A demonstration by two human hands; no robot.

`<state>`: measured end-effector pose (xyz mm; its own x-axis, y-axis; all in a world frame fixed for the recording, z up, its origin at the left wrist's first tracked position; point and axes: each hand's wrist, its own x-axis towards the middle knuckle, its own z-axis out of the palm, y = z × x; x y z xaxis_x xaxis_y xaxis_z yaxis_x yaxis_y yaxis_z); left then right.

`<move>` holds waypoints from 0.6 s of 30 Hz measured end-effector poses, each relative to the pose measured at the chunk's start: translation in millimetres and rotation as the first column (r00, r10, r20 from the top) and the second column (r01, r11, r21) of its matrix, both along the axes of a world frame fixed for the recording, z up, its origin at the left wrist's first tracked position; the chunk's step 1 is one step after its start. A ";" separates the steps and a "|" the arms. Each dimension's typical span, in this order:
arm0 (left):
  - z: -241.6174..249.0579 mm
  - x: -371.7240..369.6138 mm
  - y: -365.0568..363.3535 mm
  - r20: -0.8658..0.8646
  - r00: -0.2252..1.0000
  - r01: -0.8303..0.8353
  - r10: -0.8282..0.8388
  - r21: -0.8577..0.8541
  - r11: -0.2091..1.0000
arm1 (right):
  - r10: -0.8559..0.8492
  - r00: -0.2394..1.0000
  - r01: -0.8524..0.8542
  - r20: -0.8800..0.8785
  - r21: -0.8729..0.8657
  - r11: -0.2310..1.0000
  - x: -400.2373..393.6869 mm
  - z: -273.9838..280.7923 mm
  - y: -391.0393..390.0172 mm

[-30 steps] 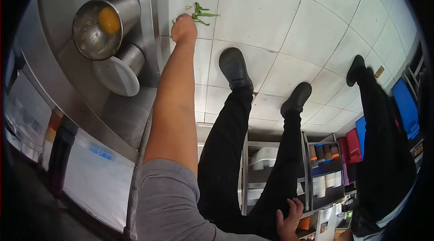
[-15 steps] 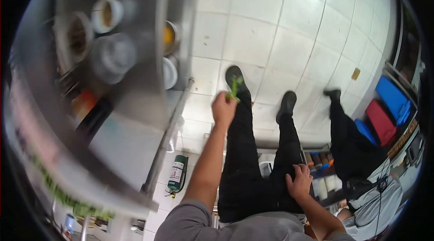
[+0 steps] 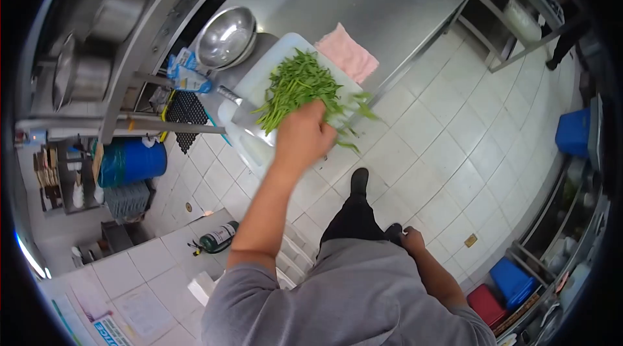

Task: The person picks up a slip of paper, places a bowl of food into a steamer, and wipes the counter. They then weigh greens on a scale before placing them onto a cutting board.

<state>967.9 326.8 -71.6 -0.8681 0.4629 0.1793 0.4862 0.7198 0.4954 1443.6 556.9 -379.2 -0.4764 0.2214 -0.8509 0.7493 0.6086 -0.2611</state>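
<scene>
Head view: the left hand (image 3: pixel 302 135) is extended over the near edge of the stainless steel tabletop (image 3: pixel 383 2), above the white rectangular cutting board (image 3: pixel 259 73). The pile of long green leafy stems (image 3: pixel 295 86) lies on this board; a few stems overhang the board's near edge and project past the tabletop edge over the white tiled floor (image 3: pixel 441 151). The left grip is curled closed at the near end of the pile; whether it holds stems cannot be determined, because the back of the hand covers the fingers. The right hand (image 3: pixel 411 239) rests low against the person's dark trouser leg, its grip state not discernible.

Open room: bare steel extends beyond the board toward the pink folded cloth (image 3: pixel 347 54); the round steel bowl (image 3: pixel 226 38) stands just beside the board's far-left corner. A knife blade (image 3: pixel 243 109) lies on the board's left part, its tip hidden under the stems.

The stems' long axis runs from the hand diagonally away toward the far end of the board, fanning slightly.
</scene>
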 end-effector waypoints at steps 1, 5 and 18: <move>16.1 -20.7 -10.6 -0.061 0.997 -0.051 0.047 -0.053 0.997 | -0.042 0.997 0.039 -0.071 -0.041 0.998 -20.4 4.0 3.5; -5.9 -80.2 -55.1 0.042 0.976 -0.196 0.214 -0.262 0.945 | -0.095 0.977 0.082 -0.188 -0.075 0.994 -68.7 22.2 11.0; -68.5 -80.5 -23.4 0.215 0.890 -0.295 0.403 -0.402 0.867 | -0.303 0.855 0.347 -0.422 0.029 0.938 -53.7 52.8 65.0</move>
